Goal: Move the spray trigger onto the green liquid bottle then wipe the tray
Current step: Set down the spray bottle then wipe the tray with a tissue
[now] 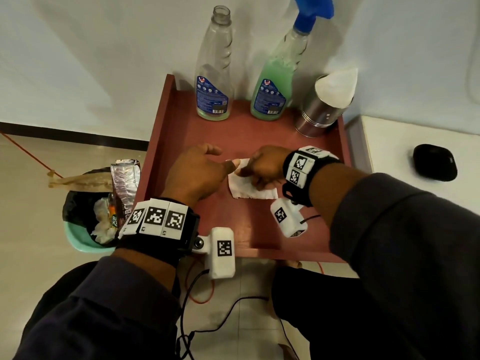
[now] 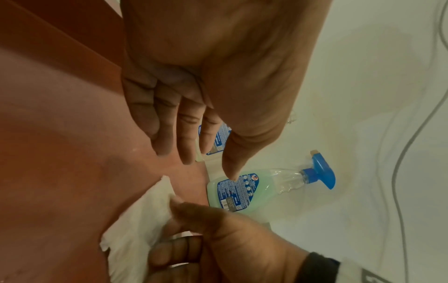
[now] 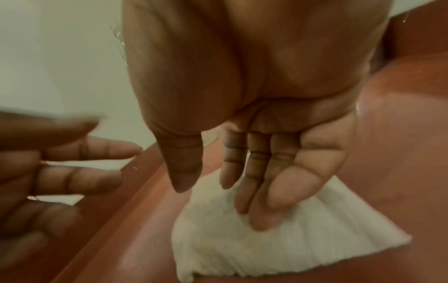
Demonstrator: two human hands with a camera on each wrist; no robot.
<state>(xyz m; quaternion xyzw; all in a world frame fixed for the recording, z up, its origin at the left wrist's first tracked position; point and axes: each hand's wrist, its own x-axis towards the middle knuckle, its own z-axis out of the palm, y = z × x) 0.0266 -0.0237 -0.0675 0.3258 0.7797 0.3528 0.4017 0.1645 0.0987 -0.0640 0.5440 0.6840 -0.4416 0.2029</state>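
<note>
A white tissue (image 1: 249,189) lies flat in the middle of the red tray (image 1: 181,131). My right hand (image 1: 257,172) presses it down with straight fingers (image 3: 261,210), the thumb beside the tissue (image 3: 266,247). Just left of it my left hand (image 1: 207,162) hovers over the tray, fingers spread and holding nothing, thumb near the tissue's top corner. At the tray's back stands the green liquid bottle (image 1: 272,87) with the blue spray trigger (image 1: 311,11) on its neck, also seen as bottle (image 2: 244,189) and trigger (image 2: 320,172) in the left wrist view.
A nearly empty bottle (image 1: 214,74) without a cap stands left of the green one. A steel canister (image 1: 322,110) of tissues fills the back right corner. A bin (image 1: 85,216) with rubbish sits on the floor at the left. A black case (image 1: 435,162) lies on the white surface at the right.
</note>
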